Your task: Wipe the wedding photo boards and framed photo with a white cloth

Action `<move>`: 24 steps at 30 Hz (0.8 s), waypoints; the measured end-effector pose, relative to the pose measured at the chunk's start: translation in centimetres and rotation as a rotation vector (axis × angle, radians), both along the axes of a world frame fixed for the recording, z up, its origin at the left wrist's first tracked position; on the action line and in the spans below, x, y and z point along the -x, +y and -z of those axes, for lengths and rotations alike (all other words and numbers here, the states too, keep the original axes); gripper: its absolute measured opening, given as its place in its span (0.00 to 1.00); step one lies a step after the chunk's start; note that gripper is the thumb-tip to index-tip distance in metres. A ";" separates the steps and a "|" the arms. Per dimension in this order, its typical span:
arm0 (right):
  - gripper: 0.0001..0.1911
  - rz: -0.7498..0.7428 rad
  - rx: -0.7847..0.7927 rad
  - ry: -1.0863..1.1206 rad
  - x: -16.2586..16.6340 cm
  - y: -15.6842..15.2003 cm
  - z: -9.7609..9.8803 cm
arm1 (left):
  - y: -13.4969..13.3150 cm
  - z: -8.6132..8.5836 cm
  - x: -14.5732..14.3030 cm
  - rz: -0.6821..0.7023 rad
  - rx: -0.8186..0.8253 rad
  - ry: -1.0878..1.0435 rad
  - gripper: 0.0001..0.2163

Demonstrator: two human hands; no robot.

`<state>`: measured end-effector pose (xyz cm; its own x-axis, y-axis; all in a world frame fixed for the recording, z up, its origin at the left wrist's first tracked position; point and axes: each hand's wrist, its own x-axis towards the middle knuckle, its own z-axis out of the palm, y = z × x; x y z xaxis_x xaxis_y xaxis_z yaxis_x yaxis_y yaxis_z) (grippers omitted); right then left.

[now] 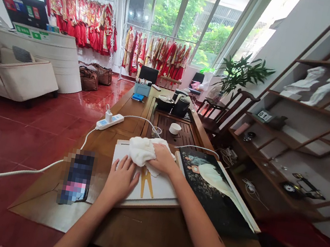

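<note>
My right hand grips a bunched white cloth, pressed onto the far part of a white board. Flat on the near left part of that board lies my left hand, fingers spread, holding nothing. Between my hands, a yellow V-shaped piece shows on the board; its upper end is covered by the cloth. Right beside the board is a framed photo of a figure in a pale dress against a dark background.
A phone-like object, partly blurred, lies on the wooden table at left. Behind it are a power strip and its cable. Farther back stand a tea tray, a white cup and dark kettles. Shelves line the right.
</note>
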<state>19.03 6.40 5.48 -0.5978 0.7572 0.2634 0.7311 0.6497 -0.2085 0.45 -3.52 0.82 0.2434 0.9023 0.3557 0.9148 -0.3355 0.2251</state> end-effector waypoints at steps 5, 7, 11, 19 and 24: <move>0.19 0.082 -0.007 0.027 -4.2 -0.4 -0.1 | 0.0 0.2 -0.1 -0.008 -0.010 0.013 0.19; 0.20 0.112 -0.013 0.036 -5.4 -0.8 0.1 | 0.0 0.2 -0.1 -0.012 -0.010 0.017 0.19; 0.23 0.142 -0.026 0.044 -6.4 -1.8 0.8 | 0.0 0.2 -0.1 -0.014 -0.011 0.022 0.19; 0.28 0.085 -0.029 -0.053 -6.2 -6.9 1.2 | 0.0 0.2 -0.2 -0.012 -0.012 0.027 0.20; 0.28 0.060 0.008 -0.065 -6.7 -11.7 0.8 | -0.1 0.4 -0.1 -0.018 -0.007 0.035 0.20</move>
<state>25.78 -5.26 4.72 -0.5665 0.7944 0.2193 0.7810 0.6024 -0.1646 0.60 -3.60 0.46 0.2396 0.9042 0.3535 0.9279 -0.3204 0.1905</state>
